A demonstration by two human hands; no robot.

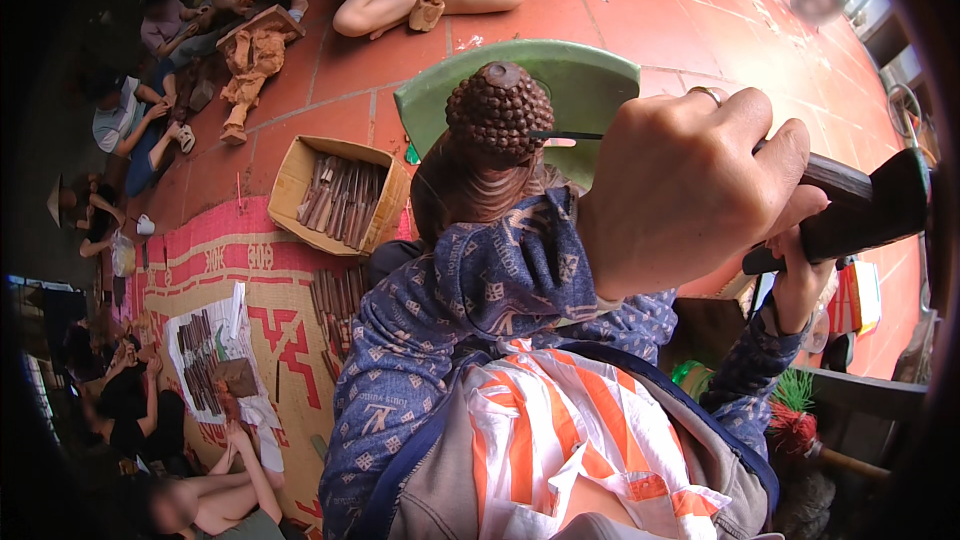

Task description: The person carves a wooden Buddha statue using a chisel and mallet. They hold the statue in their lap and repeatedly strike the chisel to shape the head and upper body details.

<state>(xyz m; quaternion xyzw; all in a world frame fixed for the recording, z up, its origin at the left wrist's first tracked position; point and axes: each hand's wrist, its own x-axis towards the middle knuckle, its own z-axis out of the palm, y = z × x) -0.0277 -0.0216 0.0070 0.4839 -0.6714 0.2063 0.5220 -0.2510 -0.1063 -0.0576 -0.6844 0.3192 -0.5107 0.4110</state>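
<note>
A dark brown wooden carved statue (498, 110), its head covered in rows of round knobs, stands in front of me. My left hand (690, 180) reaches across to its right side, closed around a chisel (568, 136). The thin blade meets the edge of the knobs, and the dark handle sticks out past my fingers. Farther right, my right hand (800, 280) is wrapped round a dark wooden mallet (875, 215), whose head is right by the chisel's handle end; whether they touch I cannot tell. My left hand hides part of the chisel.
A green plastic chair (580, 58) is behind the statue. To the left are a cardboard box (290, 180) of chisels, more chisels (332, 305) on a red-and-tan mat (290, 290), and tools on white paper (262, 420). Several people sit around, near a carved wooden figure (252, 65).
</note>
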